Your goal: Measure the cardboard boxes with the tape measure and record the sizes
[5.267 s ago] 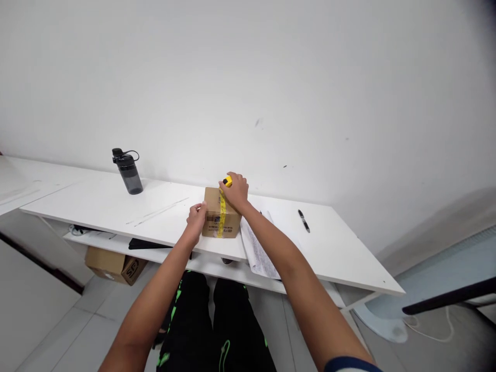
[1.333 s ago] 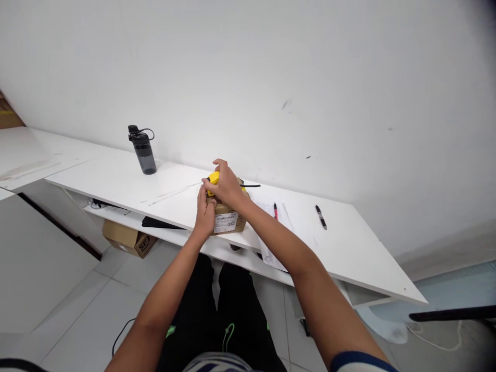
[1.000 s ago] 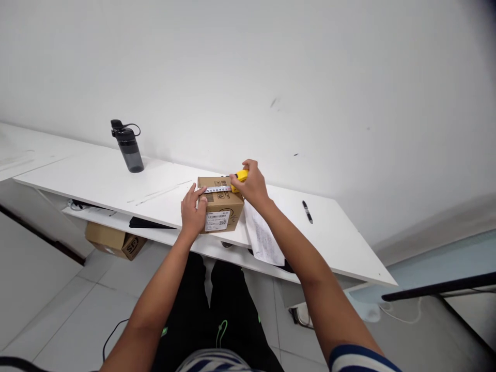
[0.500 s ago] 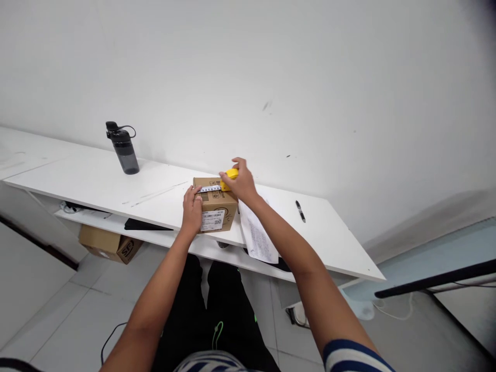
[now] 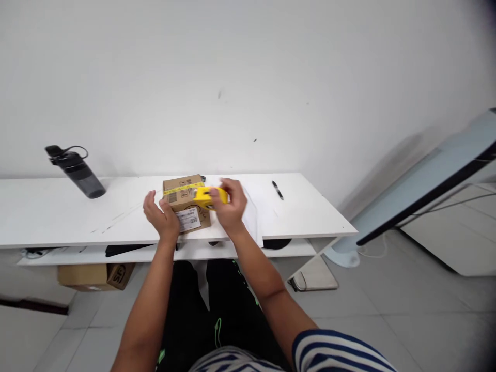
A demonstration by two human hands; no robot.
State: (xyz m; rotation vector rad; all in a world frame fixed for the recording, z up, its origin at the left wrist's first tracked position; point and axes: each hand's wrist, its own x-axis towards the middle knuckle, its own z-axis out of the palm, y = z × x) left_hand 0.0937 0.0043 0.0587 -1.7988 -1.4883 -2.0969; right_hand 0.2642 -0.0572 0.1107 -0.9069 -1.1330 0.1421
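A small brown cardboard box (image 5: pixel 182 199) with a white label on its front sits on the white table (image 5: pixel 310 206). My left hand (image 5: pixel 161 216) rests against the box's left side, its fingers apart. Fingers of my right hand (image 5: pixel 231 205) are wrapped round a yellow tape measure (image 5: pixel 209 197), held just over the right part of the box. A yellow strip of tape (image 5: pixel 183 188) lies across the box top. Papers (image 5: pixel 251 217) lie right of the box, partly behind my right forearm.
A dark bottle (image 5: pixel 83 175) stands at the left and a black pen (image 5: pixel 277 190) lies at the right. Below the table are a shelf (image 5: pixel 194 251) and a larger cardboard box (image 5: pixel 87 276). A pale panel with a black edge (image 5: pixel 406 191) leans at the right.
The camera view has turned. My right hand has brought the tape measure towards me, off the box's far edge, and my left fingers have come off the box top and spread.
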